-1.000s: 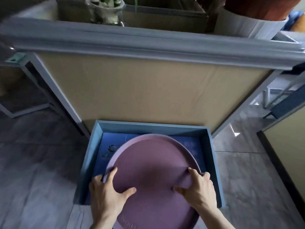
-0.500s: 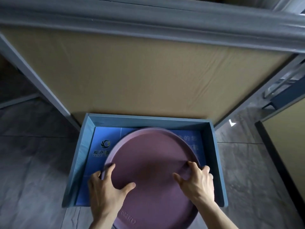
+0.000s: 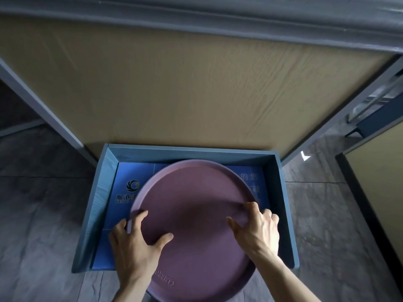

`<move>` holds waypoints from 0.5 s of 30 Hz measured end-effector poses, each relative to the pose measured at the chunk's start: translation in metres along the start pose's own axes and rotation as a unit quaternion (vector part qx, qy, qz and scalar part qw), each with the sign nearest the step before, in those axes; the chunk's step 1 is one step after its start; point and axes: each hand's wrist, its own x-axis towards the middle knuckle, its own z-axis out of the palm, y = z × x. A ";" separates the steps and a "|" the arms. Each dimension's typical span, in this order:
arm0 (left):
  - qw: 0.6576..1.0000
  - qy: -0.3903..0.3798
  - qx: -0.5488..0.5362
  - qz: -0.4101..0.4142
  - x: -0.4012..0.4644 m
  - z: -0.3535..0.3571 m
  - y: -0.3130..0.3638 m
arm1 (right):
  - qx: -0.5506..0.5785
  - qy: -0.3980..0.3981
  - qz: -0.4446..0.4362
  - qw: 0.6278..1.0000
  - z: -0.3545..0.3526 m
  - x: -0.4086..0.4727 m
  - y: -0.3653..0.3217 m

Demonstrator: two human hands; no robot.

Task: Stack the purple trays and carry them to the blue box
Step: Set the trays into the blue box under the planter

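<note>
Grey stone-look floor tiles (image 3: 39, 214) fill both sides of the view, and a tan wood-grain panel (image 3: 185, 88) with a grey top edge and grey side posts stands straight ahead. Blue box (image 3: 283, 205) sits open on the floor, its far wall against the foot of that panel; the inside bottom is a brighter blue with a round logo (image 3: 133, 185) and pale printed characters, partly covered. Purple tray (image 3: 192, 214), round with a low raised rim, lies over the box: far edge close to the far wall, near edge overhanging the near side of the box toward me. Only one top surface visible; I cannot tell how many trays are in the stack, nor whether the tray rests on the box bottom or is held above it. Embossed lettering shows on the tray's near part, unreadable. My left hand (image 3: 135, 249) grips the tray's left rim, thumb spread across the inner surface, fingers wrapped over the edge. My right hand (image 3: 257, 232) grips the right rim, thumb on the inner surface, fingers curled at the rim. Both hands clamped on the tray, well apart from each other, on opposite sides. Bare forearms enter from the bottom edge. Right of the box, a second tan panel (image 3: 379, 192) with a dark border
</note>
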 end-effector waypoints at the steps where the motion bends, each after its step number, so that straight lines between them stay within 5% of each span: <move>1: 1.000 -0.002 0.002 0.001 0.000 0.001 0.000 | 0.001 0.006 -0.003 1.000 0.002 0.000 0.001; 7: 0.999 -0.036 0.031 0.003 -0.002 -0.006 0.010 | -0.010 -0.007 -0.047 0.999 0.016 -0.016 0.011; 11: 0.988 -0.013 0.103 0.117 -0.012 -0.007 0.013 | -0.061 0.006 -0.170 0.984 0.028 -0.036 0.020; 15: 0.955 -0.112 0.147 0.233 -0.022 0.004 0.014 | -0.109 -0.078 -0.202 0.970 0.029 -0.036 0.018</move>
